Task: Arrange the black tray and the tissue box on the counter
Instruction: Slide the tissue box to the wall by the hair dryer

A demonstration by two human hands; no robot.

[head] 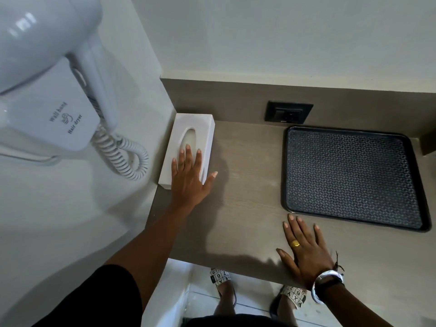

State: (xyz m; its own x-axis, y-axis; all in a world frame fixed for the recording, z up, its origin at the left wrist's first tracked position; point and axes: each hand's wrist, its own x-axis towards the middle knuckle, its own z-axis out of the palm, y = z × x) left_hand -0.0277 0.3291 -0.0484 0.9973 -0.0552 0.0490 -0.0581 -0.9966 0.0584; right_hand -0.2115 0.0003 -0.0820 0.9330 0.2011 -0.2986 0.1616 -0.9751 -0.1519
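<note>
Your left hand [188,178] flat, fingers spread, on white tissue box [188,145] at counter [245,185] left edge. Your right hand [304,249] open, flat on counter near black tray [354,175], not touching.

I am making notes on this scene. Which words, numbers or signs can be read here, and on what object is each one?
"Wall hung" and "Hair dryer": on the white wall-mounted hair dryer, with a small logo between them, too small to make out.
"6", "7", "X", "Y": on the patterned sandals; the other characters are unclear.
Wall socket: no readable marking.
</note>
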